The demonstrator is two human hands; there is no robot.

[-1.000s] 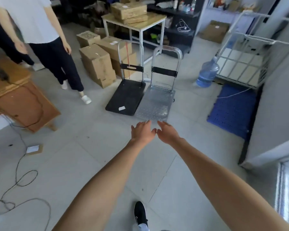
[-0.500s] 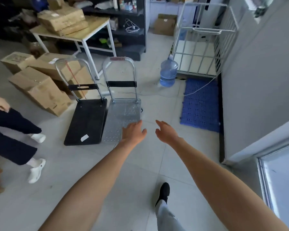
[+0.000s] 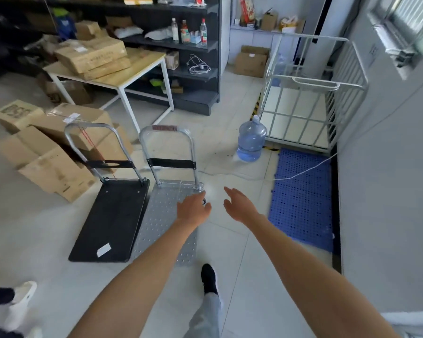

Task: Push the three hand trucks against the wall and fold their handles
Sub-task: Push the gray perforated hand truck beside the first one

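Two platform hand trucks stand side by side on the pale tiled floor, their decks touching along one long edge: a silver hand truck [image 3: 166, 215] with a perforated metal deck and, to its left, a black hand truck [image 3: 112, 220] bearing a white label near its front edge. Both handles are upright, the silver truck's handle [image 3: 167, 152] and the black truck's handle [image 3: 103, 147] each crossed by a black bar. Both of the person's bare arms reach forward. The left hand [image 3: 193, 209] hovers over the far right corner of the silver deck, fingers loosely spread and holding nothing; whether it touches the deck cannot be told. The right hand [image 3: 239, 207] is open and empty above bare floor just right of that truck. A black shoe [image 3: 209, 278] steps forward below. Cardboard boxes [image 3: 51, 152] lie behind the black truck, a water jug [image 3: 251, 140] stands beyond the silver one, and a blue perforated mat [image 3: 303, 198] lies along the grey wall [image 3: 388, 167] at right, before a white cage cart [image 3: 310, 98].
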